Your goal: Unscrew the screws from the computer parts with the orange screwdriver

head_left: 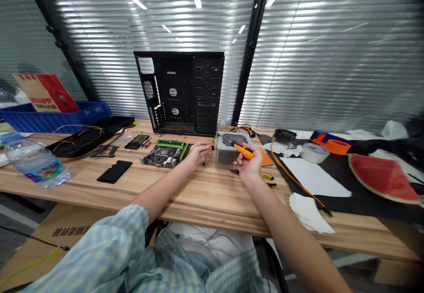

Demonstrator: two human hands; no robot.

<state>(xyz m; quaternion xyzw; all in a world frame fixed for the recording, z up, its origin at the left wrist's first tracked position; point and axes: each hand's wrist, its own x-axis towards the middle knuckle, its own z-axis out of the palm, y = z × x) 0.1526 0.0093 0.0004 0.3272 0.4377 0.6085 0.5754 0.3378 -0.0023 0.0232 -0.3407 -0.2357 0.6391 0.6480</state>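
My right hand (pixel 250 165) is closed round an orange tool with a black end (pixel 244 150), which points up and left in front of the power supply (pixel 227 155). I cannot make out its tip. My left hand (pixel 199 153) hovers at the right edge of the green motherboard (pixel 165 154), palm turned inward and fingers stretched towards the power supply. Nothing shows clearly in it. Pliers with yellow-and-black handles (pixel 267 176) lie under my right hand, partly hidden by it. Behind both hands stands an open black computer case (pixel 180 94).
On the left are a black drive-like box (pixel 114 172), a water bottle (pixel 36 162) and a blue bin (pixel 56 118). To the right lie a cooling fan (pixel 285 137), a tape roll (pixel 314 152), an orange cable (pixel 294 179), tissues (pixel 309 213) and a watermelon slice (pixel 382 178).
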